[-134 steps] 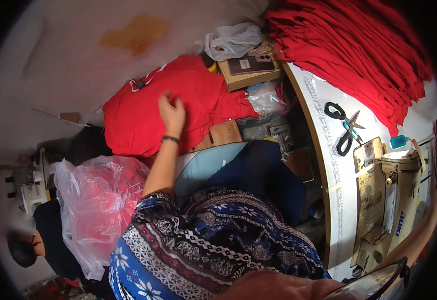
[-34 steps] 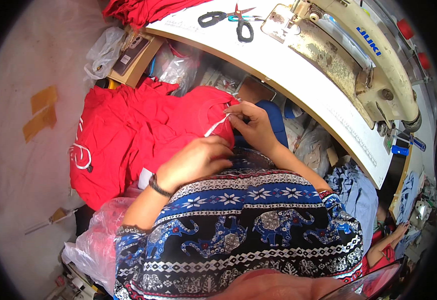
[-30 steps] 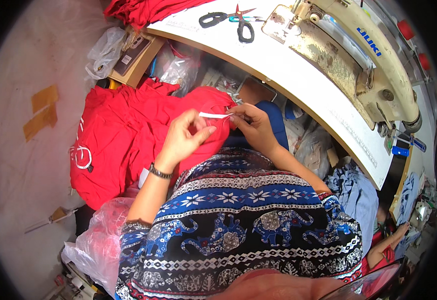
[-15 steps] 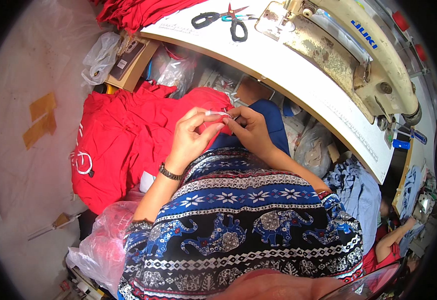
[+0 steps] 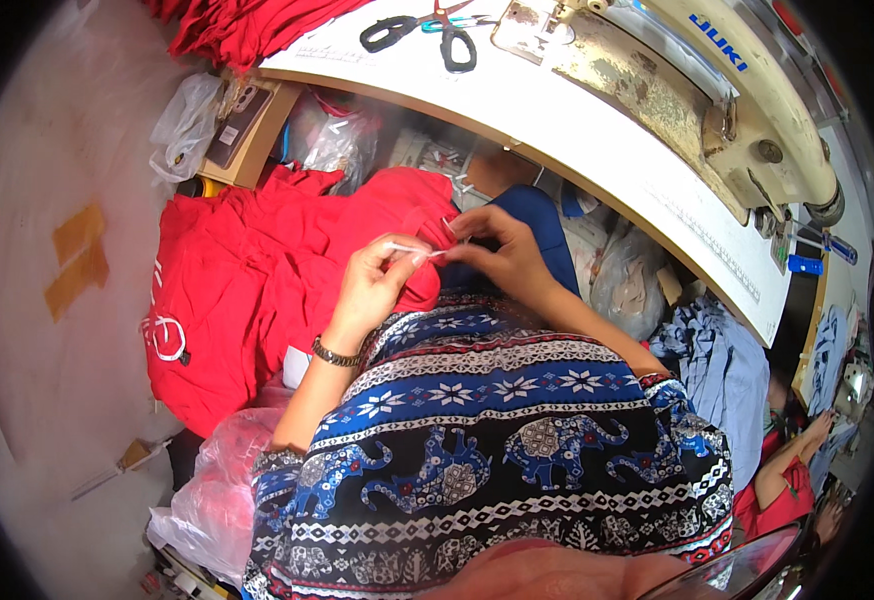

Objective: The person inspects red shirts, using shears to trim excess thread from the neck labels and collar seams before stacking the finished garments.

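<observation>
In front of my lap, my left hand (image 5: 375, 285) pinches a thin white strip (image 5: 407, 248) between thumb and fingertips. Close to its right, my right hand (image 5: 507, 255) has thumb and forefinger closed on the strip's other end, other fingers curled. The strip could be cord or tape; I cannot tell which. Directly behind and beneath the fingertips lies red cloth (image 5: 402, 200), part of a red garment (image 5: 227, 290) heaped over my left side, with a white looped mark near its left edge. Whether the strip is attached to the cloth is hidden by my fingers.
Ahead stands a white sewing table (image 5: 557, 130) with a worn sewing machine (image 5: 647, 90), black-handled scissors (image 5: 447, 35) and more red cloth (image 5: 257, 30). Plastic bags (image 5: 222, 480) lie at left. Blue cloth (image 5: 712, 375) hangs at right, near another person's arm (image 5: 792, 465).
My hands have come slightly down and left, and more of the white strip shows between them. The red cloth lies lower beside the fingers. The whole view has shifted a little.
</observation>
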